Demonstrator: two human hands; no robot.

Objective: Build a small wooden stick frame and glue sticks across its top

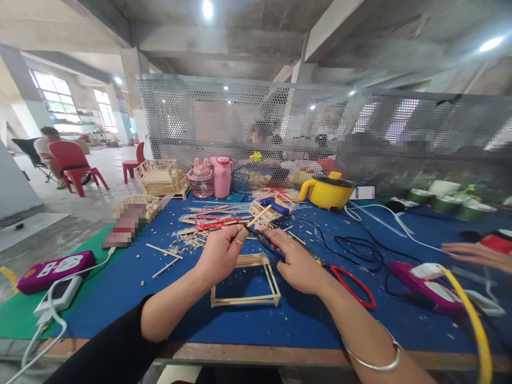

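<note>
One head view looks forward-down, seemingly close over the table.

- Wearer's bare hands: two, left hand and right hand
- Stick frame between the forearms: one
- Purple cases: two
- Red chairs: two
- Yellow pot: one
- Pink drink containers: two
- Silver bracelet: one
- Loose sticks: many, too jumbled to count
</note>
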